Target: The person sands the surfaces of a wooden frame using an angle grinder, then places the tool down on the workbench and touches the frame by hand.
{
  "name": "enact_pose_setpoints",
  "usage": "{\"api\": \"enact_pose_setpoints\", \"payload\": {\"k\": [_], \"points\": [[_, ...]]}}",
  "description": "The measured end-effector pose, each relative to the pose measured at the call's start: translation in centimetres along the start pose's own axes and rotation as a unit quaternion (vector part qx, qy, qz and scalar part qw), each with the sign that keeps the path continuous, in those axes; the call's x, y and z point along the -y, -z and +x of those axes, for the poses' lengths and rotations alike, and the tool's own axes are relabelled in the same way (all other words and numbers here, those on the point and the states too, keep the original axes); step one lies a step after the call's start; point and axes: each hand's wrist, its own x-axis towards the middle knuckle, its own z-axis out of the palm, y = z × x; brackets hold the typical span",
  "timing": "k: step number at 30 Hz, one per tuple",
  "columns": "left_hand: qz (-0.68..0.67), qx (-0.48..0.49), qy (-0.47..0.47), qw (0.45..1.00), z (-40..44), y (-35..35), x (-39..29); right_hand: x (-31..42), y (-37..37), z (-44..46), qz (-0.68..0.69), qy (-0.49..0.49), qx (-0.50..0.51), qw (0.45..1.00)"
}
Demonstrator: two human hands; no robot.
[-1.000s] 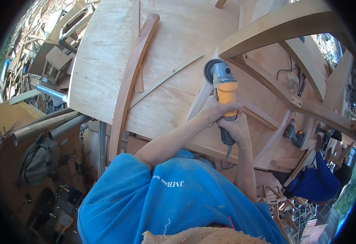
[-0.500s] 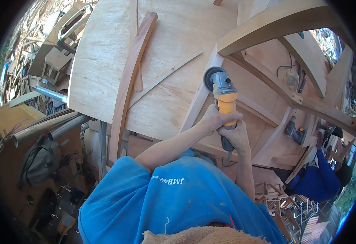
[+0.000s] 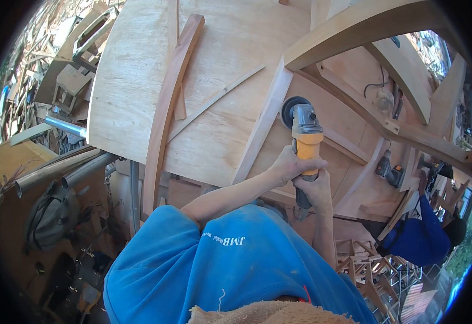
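Note:
Both my hands are closed around a yellow and grey angle grinder (image 3: 307, 141). My left hand (image 3: 289, 164) grips its body just behind the grey head, thumb across the top. Lower down, my right hand (image 3: 317, 191) wraps the dark rear handle. The grinder's round dark disc (image 3: 290, 110) faces left, close to the right side of a pale wooden strip (image 3: 263, 127); whether it touches the wood I cannot tell. This strip meets a large curved wooden beam (image 3: 354, 35) at its upper end.
A plywood sheet (image 3: 128, 81) carries a long curved timber (image 3: 170, 108) and a thin slat (image 3: 217, 102). On the right lies a cordless drill (image 3: 384, 164). A person in blue (image 3: 419, 237) is at the far right. Metal pipes (image 3: 90, 167) jut out at the left.
My hands have shifted the grinder a little right and down. Its disc has gone from over the pale strip to the strip's right side.

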Motion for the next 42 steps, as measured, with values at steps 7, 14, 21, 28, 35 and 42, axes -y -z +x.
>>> {"api": "enact_pose_setpoints", "payload": {"k": [7,14,21,28,35,42], "points": [[-0.022,-0.031,-0.027,0.999,-0.6,1.2,-0.7,1.6,-0.8,1.1,-0.04,-0.038,0.048,0.997],[-0.045,-0.025,-0.03,0.998,-0.7,1.4,-0.7,1.6,-1.0,1.2,-0.045,-0.009,0.036,0.998],[-0.034,0.009,-0.022,0.999,-0.7,-0.3,-0.4,1.6,0.4,-0.7,-0.028,-0.03,0.019,0.999],[-0.019,-0.017,0.006,1.0,-2.3,1.0,-1.0,1.7,-0.8,-0.8,-0.04,-0.033,0.049,0.997],[-0.017,-0.036,0.015,0.999,-2.9,1.9,-1.5,2.0,-1.6,-0.2,-0.042,-0.042,0.074,0.995],[-0.017,-0.038,0.002,0.999,-1.0,2.2,-2.7,2.8,-1.5,2.0,-0.046,-0.035,0.066,0.996]]}}
